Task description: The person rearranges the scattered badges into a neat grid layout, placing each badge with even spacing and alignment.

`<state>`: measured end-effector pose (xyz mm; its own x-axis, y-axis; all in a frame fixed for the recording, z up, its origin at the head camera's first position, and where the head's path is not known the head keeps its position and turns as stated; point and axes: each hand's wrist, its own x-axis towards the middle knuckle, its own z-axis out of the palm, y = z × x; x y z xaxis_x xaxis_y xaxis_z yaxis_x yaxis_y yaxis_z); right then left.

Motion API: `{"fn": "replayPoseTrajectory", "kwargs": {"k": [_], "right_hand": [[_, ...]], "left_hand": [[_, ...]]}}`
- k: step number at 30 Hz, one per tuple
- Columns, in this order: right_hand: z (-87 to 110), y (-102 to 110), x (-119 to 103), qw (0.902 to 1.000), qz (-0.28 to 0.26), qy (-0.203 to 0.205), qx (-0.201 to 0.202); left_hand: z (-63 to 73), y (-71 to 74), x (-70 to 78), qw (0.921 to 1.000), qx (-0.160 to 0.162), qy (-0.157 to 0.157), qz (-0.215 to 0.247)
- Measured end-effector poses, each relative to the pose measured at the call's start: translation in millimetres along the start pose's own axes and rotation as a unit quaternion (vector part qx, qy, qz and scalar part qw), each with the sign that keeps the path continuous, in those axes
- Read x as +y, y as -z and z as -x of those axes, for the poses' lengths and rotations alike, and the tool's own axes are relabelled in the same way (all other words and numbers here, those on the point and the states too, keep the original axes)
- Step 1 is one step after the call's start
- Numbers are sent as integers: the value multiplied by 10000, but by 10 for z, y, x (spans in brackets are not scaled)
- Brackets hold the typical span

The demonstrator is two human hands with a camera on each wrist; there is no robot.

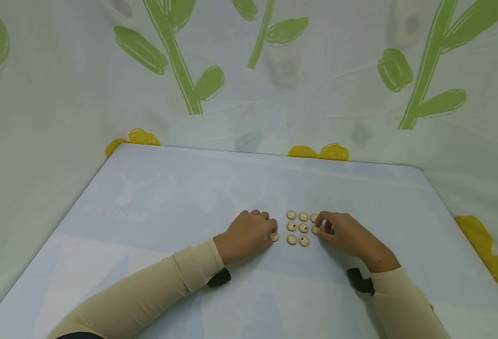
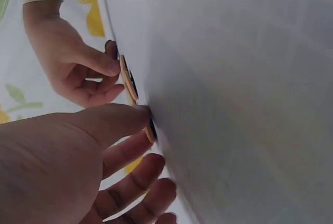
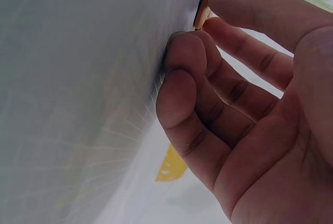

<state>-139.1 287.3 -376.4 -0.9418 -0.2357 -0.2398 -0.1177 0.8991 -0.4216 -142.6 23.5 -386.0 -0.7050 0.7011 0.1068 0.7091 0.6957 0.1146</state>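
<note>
Several small round wooden discs (image 1: 303, 228) with dark markings like little faces lie in short rows on the table. Just left of them, my left hand (image 1: 246, 235) pinches a wooden disc (image 1: 274, 237) between thumb and index finger, its edge resting near the tabletop. That disc (image 2: 151, 132) shows edge-on in the left wrist view. At the rows' right side, my right hand (image 1: 344, 234) pinches another wooden disc (image 1: 315, 230) with thumb and index finger. In the right wrist view its thumb (image 3: 250, 8) lies against a disc (image 3: 201, 15); the other fingers are curled beside it.
The pale table (image 1: 181, 188) has faint printed shapes. A white cloth (image 1: 325, 103) with green plants and yellow flowers hangs behind and around it. Dark wrist straps (image 1: 360, 281) sit under both beige sleeves (image 1: 147, 287).
</note>
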Motion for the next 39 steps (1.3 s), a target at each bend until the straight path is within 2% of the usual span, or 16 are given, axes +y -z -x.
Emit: {"fn": "replayPoseTrajectory", "kwargs": {"k": [11, 14, 17, 20, 31, 39], "right_hand": [[7, -8, 16, 10000, -34, 73, 49], [7, -9, 25, 9999, -38, 136, 54], [10, -5, 26, 9997, -42, 205, 82], [22, 9, 25, 9995, -90, 299, 95], [66, 97, 86, 9992, -233, 320, 98], [82, 126, 144, 9990, -264, 361, 76]], "left_hand": [[-96, -18, -30, 9953, -571, 196, 753], [-114, -22, -24, 9942, -589, 158, 880], [-139, -20, 2, 9949, -463, 30, 895], [-180, -24, 50, 9955, -359, -106, 867], [-412, 20, 354, 9969, -360, -345, 615], [-534, -14, 513, 9963, -448, -309, 662]]}}
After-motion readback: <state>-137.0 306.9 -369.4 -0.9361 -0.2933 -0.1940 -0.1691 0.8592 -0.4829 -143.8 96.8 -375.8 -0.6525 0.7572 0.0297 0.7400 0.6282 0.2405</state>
